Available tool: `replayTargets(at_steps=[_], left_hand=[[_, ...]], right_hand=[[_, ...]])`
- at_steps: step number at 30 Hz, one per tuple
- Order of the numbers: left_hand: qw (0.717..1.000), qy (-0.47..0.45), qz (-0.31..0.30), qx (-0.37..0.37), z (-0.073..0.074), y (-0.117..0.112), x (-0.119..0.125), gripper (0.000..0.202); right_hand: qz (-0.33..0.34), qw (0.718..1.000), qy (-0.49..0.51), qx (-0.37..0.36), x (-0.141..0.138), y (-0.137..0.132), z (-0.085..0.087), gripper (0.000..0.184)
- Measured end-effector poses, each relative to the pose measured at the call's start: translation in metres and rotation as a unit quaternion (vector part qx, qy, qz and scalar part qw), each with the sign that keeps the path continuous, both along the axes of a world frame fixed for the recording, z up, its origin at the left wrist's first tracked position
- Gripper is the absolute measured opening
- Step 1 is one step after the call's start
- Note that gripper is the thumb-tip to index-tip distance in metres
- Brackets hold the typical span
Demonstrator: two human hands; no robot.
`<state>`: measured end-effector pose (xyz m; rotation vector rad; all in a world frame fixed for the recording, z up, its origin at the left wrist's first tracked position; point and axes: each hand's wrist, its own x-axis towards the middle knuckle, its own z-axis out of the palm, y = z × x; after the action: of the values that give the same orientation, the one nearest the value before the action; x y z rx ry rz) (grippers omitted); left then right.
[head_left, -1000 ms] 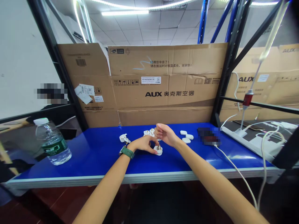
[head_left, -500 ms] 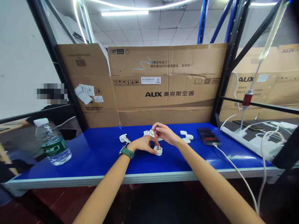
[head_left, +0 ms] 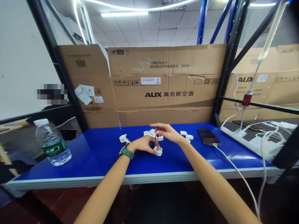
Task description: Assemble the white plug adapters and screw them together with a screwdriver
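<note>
A white plug (head_left: 158,151) sits on the blue tabletop with its pins up. My left hand (head_left: 146,145) is closed on its side, thumb and fingers pressing it to the table. Above it my right hand (head_left: 168,132) holds a screwdriver (head_left: 158,137) by its red handle. The shaft stands nearly upright, its tip down on the plug. Just behind lie several more white plugs (head_left: 151,133), partly covered by my hands. To the left is another white plug (head_left: 124,138), lying open or in parts; I cannot tell which.
White covers (head_left: 187,136) lie right of my right hand. Farther right is a dark phone (head_left: 208,137) with a white cable (head_left: 235,169). A water bottle (head_left: 53,143) stands at the left. A cardboard sheet (head_left: 163,102) closes the back; a person (head_left: 54,96) is beyond the left post.
My right hand's fingers have loosened and shifted round the screwdriver handle, the index finger now stretched out to the left. My left hand and the plug have stayed in place.
</note>
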<state>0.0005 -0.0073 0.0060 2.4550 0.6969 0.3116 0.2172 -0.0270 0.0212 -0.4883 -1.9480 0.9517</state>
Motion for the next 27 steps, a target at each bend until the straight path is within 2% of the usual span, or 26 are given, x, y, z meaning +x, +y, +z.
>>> replayTargets(at_steps=[3,7,10,14,18,20,23,27], left_hand=[[1.000,0.001,-0.001,0.007,0.0005,-0.0005,-0.0008,0.040],[1.000,0.000,-0.002,0.009,0.0005,-0.0003,-0.0001,0.041],[1.000,-0.001,-0.002,0.004,0.0004,-0.0004,0.0006,0.042],[1.000,0.004,0.003,0.010,-0.0008,0.0003,-0.0001,0.042],[1.000,0.000,-0.004,0.015,-0.0023,0.0021,-0.0014,0.042],[1.000,0.002,-0.002,0.013,-0.0024,0.0027,-0.0014,0.043],[1.000,0.009,0.005,0.007,-0.0014,0.0026,-0.0012,0.042],[1.000,0.010,0.009,0.020,0.0005,0.0012,-0.0014,0.041]], right_hand=[[-0.050,0.997,-0.024,0.059,-0.0010,0.0028,-0.0022,0.038],[-0.089,0.990,-0.044,0.098,-0.0038,0.0006,-0.0037,0.029],[-0.071,0.992,-0.036,0.094,-0.0041,-0.0036,-0.0021,0.032],[-0.027,0.998,-0.024,0.049,-0.0037,-0.0043,-0.0013,0.039],[-0.092,0.992,-0.037,0.080,-0.0053,-0.0028,-0.0025,0.032],[-0.105,0.990,-0.032,0.086,-0.0056,-0.0036,-0.0017,0.032],[-0.080,0.995,-0.007,0.064,-0.0045,-0.0054,0.0010,0.041],[-0.022,0.999,0.012,0.026,-0.0026,-0.0034,0.0022,0.039]])
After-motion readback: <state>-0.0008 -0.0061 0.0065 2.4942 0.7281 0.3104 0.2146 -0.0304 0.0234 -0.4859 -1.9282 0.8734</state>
